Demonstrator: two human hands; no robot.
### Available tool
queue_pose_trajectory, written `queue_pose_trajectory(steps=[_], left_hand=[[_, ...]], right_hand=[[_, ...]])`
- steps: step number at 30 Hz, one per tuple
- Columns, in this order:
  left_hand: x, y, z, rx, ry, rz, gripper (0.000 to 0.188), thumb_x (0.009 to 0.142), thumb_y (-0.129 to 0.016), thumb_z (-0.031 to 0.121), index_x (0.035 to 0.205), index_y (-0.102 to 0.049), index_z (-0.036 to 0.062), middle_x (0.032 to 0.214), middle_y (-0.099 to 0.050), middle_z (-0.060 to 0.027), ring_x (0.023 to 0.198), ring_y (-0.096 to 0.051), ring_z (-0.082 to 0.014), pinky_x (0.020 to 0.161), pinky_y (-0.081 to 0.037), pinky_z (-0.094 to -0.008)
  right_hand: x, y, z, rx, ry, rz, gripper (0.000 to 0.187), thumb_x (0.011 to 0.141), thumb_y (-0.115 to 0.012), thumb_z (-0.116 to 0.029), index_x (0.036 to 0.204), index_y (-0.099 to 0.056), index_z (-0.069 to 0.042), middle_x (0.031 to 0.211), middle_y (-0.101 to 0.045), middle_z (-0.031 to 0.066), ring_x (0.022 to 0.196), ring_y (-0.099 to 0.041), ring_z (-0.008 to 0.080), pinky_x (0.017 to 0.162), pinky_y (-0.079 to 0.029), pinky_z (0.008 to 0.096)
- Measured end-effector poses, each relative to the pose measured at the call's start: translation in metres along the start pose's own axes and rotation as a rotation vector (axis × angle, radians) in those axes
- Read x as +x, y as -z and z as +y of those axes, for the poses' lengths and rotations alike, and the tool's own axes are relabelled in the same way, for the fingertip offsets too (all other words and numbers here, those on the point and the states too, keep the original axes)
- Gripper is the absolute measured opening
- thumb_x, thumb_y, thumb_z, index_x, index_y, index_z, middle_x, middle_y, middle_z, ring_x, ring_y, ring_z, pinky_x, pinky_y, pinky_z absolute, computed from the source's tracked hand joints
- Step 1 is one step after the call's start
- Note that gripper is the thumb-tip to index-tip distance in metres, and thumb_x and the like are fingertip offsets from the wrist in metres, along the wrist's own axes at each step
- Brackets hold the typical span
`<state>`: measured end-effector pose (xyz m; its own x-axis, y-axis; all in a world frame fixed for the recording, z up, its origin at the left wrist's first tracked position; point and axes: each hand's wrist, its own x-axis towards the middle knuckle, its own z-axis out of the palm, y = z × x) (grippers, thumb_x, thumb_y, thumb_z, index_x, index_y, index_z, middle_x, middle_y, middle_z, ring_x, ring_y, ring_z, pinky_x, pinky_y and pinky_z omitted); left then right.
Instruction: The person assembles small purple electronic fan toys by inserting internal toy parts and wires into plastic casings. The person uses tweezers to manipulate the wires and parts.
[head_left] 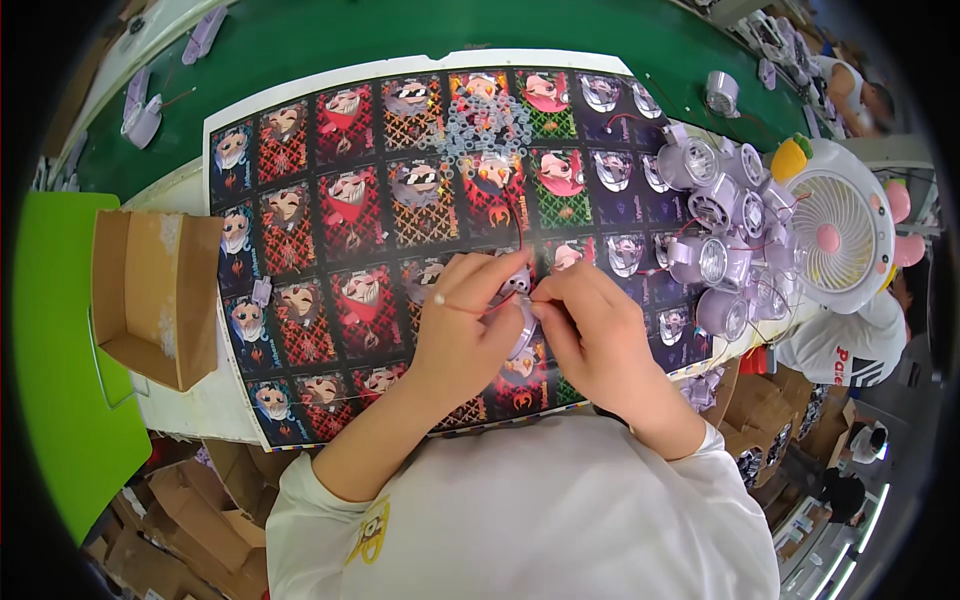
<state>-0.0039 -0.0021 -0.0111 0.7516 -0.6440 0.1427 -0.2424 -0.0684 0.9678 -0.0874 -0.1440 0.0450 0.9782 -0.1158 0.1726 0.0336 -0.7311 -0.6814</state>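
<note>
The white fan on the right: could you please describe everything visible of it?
The white fan looks plastic: a round frame, a curved-slat grille with a pink hub, and two pink ear-like lobes at right. Its grille faces the camera. It sits right of the lavender parts; whether any touch it is unclear.

Rings behind the handheld part — box left, fan right

white worktable; printed sheet spread across it, open cardboard box at left, lilac housings heaped at right
</note>
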Motion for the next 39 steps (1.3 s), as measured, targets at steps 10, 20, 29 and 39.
queue_pose_trajectory(steps=[10,20,29,39], left_hand=[[0.001,-0.011,0.004,0.101,-0.021,0.097,0.038,0.078,-0.059,-0.001,0.115,-0.065,0.0016,0.098,-0.064,-0.0152,0.088,-0.060,-0.0326,0.078,-0.049,-0.0401],[0.000,-0.006,0.002,0.170,-0.074,0.078,0.032,0.083,-0.055,-0.002,0.112,-0.066,-0.0003,0.094,-0.066,-0.0148,0.084,-0.061,-0.0303,0.075,-0.049,-0.0389],[0.002,0.031,0.006,-0.166,0.359,-0.056,0.026,0.095,-0.049,0.004,0.112,-0.068,0.0014,0.096,-0.069,-0.0118,0.085,-0.064,-0.0166,0.075,-0.050,-0.0299],[0.227,0.112,0.000,1.265,-0.582,0.002,0.019,0.084,-0.057,0.017,0.092,-0.068,0.0032,0.091,-0.066,-0.0131,0.094,-0.062,-0.0301,0.081,-0.051,-0.0429]], right_hand=[[-0.006,-0.027,-0.010,-0.029,-0.138,0.273,0.020,0.085,-0.060,0.006,0.104,-0.060,0.000,0.091,-0.056,0.0171,0.074,-0.060,0.0373,0.061,-0.050,0.0432],[0.033,0.025,0.010,-0.001,0.082,-0.201,0.013,0.078,-0.064,0.006,0.090,-0.065,0.001,0.080,-0.058,0.0155,0.072,-0.058,0.0349,0.061,-0.047,0.0401],[0.027,0.044,0.055,-0.180,-0.293,-0.007,0.023,0.081,-0.064,0.001,0.104,-0.065,0.001,0.092,-0.064,0.0165,0.086,-0.064,0.0333,0.074,-0.050,0.0380],[0.144,0.161,0.137,-0.690,-0.281,0.277,0.046,0.083,-0.069,-0.032,0.118,-0.062,-0.003,0.114,-0.065,0.0192,0.110,-0.060,0.0391,0.095,-0.048,0.0429]])
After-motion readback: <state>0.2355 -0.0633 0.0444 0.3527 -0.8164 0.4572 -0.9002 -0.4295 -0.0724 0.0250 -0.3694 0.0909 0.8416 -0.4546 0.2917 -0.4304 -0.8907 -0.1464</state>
